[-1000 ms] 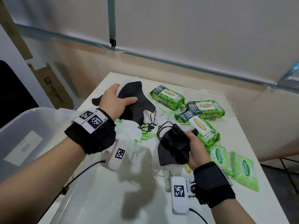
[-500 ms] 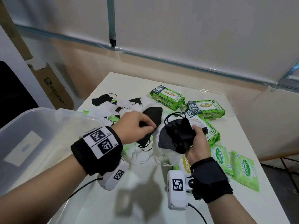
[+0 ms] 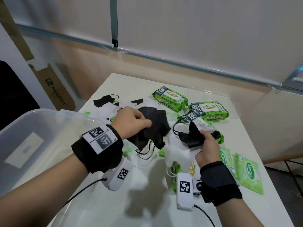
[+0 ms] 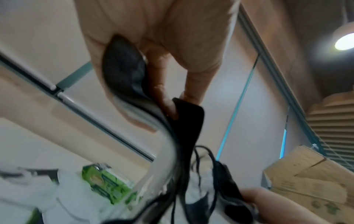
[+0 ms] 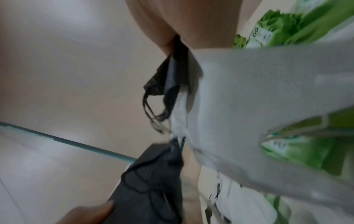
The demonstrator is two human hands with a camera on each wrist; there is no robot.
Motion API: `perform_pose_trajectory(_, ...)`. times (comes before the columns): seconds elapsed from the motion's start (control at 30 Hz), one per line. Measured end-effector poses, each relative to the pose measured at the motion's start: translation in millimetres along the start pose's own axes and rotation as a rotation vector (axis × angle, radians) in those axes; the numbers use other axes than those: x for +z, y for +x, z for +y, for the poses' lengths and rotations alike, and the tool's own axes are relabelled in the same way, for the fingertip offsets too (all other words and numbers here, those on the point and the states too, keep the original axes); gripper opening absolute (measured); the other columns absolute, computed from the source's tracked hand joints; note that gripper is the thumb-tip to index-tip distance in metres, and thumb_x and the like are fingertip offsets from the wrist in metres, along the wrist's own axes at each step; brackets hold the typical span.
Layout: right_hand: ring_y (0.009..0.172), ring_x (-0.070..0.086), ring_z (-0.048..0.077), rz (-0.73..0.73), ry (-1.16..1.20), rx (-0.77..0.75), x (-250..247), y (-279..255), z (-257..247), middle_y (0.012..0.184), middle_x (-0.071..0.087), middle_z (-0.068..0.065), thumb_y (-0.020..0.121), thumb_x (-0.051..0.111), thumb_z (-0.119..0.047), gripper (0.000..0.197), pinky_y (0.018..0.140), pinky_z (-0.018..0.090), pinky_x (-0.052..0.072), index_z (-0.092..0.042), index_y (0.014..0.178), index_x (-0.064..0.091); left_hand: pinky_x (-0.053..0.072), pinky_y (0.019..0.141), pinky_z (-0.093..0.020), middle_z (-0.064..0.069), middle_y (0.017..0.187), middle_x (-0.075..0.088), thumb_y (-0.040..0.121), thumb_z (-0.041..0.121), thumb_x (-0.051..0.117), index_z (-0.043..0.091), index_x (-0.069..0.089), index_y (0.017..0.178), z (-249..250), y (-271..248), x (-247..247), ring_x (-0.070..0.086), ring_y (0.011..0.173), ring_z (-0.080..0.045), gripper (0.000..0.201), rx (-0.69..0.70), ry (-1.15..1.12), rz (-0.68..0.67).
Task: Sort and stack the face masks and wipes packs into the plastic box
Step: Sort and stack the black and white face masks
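Black face mask (image 3: 155,126) is up off the desk (image 3: 101,208), gripped in the left hand (image 3: 131,122): thumb on top, fingers curled under the fabric, ear loops (image 3: 144,154) dangling below. Left wrist view confirms it, with dark fabric (image 4: 124,66) folded between palm and fingers.

Right hand (image 3: 207,147) grasps a mixed bundle: a second black mask (image 3: 195,136) on top, a white mask (image 3: 178,151) hanging under it, fingers wrapped around both. A black loop (image 3: 176,128) sticks out toward the left hand. The two hands are near each other, apart, over the middle of the pile. Right wrist view is blurred; it shows white fabric (image 5: 249,106) and the black mask (image 5: 172,75) pinched at the palm.

Loose masks lie on the desk behind the left hand: white ones (image 3: 106,110) in a heap, one black mask (image 3: 105,100) at the far left edge of the pile.

Wipes packs: three big green packs at the far side of the desk, one at the back (image 3: 169,99), one to its right (image 3: 209,110), a third (image 3: 190,116) partly hidden behind the right hand's bundle. Two flat green Sanicare packs (image 3: 247,172) sit at the right edge, side by side. Another pack (image 3: 192,167) is under the right hand, mostly covered.

Clear plastic box (image 3: 49,118) is at the left, just beside the desk's near-left part, a white label on its side. No masks or wipes visible inside it.

Both wrists carry black straps with tag markers and white camera modules.
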State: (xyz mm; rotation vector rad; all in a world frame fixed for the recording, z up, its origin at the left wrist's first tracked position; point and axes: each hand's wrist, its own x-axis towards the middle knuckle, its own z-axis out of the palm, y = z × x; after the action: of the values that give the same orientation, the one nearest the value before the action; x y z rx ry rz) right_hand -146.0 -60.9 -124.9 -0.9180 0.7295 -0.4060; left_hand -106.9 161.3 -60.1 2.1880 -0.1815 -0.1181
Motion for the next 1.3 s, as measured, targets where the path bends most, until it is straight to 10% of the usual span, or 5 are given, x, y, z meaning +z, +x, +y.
perform_pose_trajectory(0.33,0.095,0.060,-0.005,-0.531,-0.633,-0.747,16,-42,0,0.105,0.066,-0.002,0.090,0.048,0.010,0.026,0.084,0.011,0.044,-0.010,0.096,0.064,0.027,0.039,-0.009,0.011,0.036,0.042,0.076,0.023,0.075,0.014,0.060,0.052,13,-3,1,0.038,0.034,-0.001,0.030,0.068,-0.107,-0.026)
perform_pose_trajectory(0.5,0.102,0.062,-0.002,-0.707,-0.698,-0.675,19,-54,13,0.103,0.070,-0.016,0.086,0.052,0.003,0.028,0.090,0.016,0.044,-0.017,0.096,0.067,0.037,0.051,-0.018,0.002,0.053,0.057,0.079,0.030,0.073,0.014,0.068,0.061,14,-12,21,0.046,0.049,-0.005,0.025,0.066,-0.238,-0.087)
perform_pose_trajectory(0.67,0.059,0.057,0.002,-0.739,-0.612,-0.441,14,-56,8,0.059,0.061,-0.011,0.075,0.075,0.004,0.029,0.062,0.016,0.047,-0.017,0.063,0.058,0.027,0.051,-0.023,-0.010,0.058,0.040,0.083,0.045,0.066,-0.001,0.063,0.064,9,-15,26,0.035,0.053,-0.018,0.050,0.022,-0.353,-0.118)
perform_pose_trajectory(0.93,0.066,0.059,0.010,-0.574,-0.530,-0.372,8,-42,7,0.067,0.064,-0.005,0.085,0.068,-0.006,0.019,0.068,0.030,0.048,-0.013,0.067,0.068,0.048,0.075,-0.018,0.001,0.077,0.071,0.076,0.013,0.076,0.022,0.072,0.072,3,-13,13,0.062,0.073,-0.005,0.011,0.099,-0.305,-0.089)
perform_pose_trajectory(1.3,0.094,0.067,0.035,-0.683,-0.701,-0.232,1,-28,-6,0.100,0.070,0.024,0.081,0.069,-0.016,0.024,0.089,0.048,0.051,-0.001,0.100,0.069,0.038,0.056,-0.004,0.014,0.068,0.062,0.080,0.001,0.065,0.021,0.070,0.075,1,-2,-15,0.052,0.056,0.007,0.021,0.160,0.073,-0.117)
